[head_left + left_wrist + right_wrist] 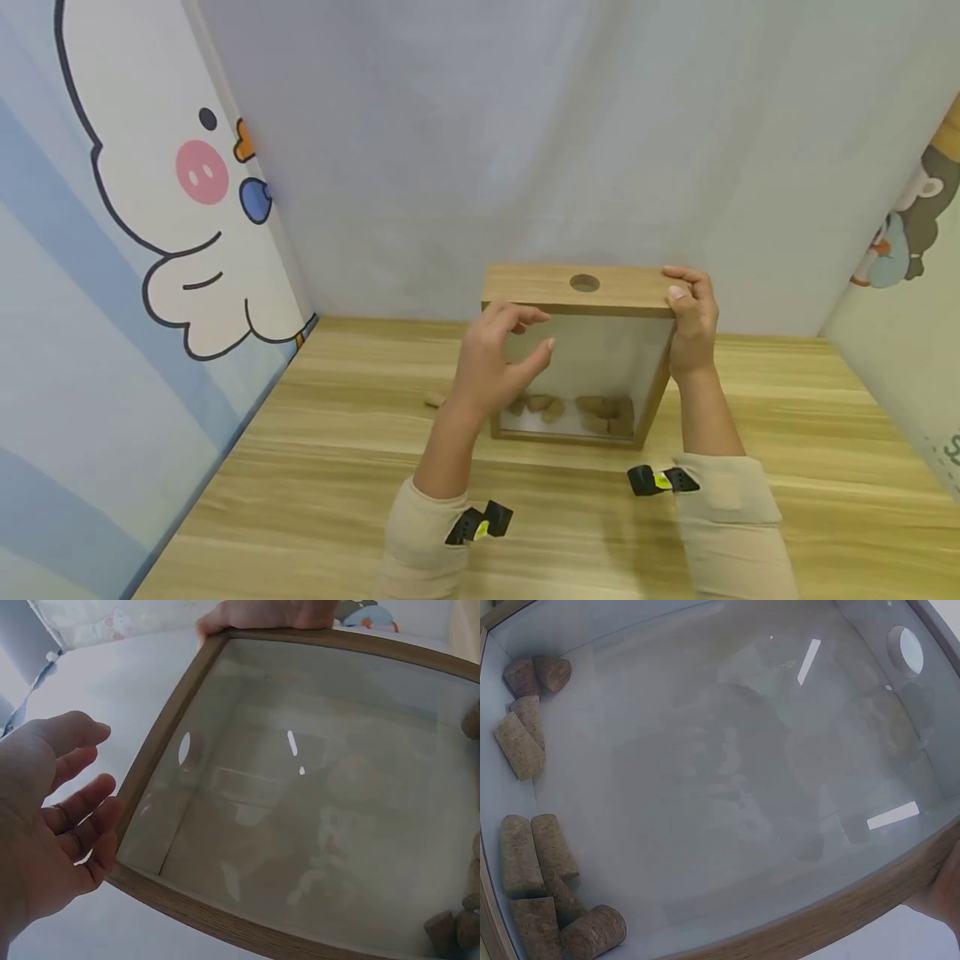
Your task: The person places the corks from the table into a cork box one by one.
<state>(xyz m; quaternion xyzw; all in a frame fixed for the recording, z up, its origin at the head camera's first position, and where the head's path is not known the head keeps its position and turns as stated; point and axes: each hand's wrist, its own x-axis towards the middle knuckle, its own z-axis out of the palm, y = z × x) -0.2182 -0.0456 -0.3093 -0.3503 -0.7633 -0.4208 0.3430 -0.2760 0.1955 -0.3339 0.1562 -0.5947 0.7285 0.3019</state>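
A wooden display box [577, 290] with a clear front panel stands upright on the table, a round hole in its top. Several cork stoppers [592, 932] lie along its bottom, seen through the panel. My right hand [693, 325] grips the box's top right corner, thumb at the front edge and fingers over the top. Near the top left corner is my left hand [491, 358], fingers loosely bent and thumb apart, nothing between them. In the left wrist view its fingertips [105, 814] are close to the wooden frame; whether they touch it I cannot tell.
One loose cork [434, 400] lies on the wood-grain table [315, 467], left of the box and partly behind my left forearm. A pale grey curtain [525, 150] hangs right behind the box. Cartoon-printed walls [172, 192] close off both sides.
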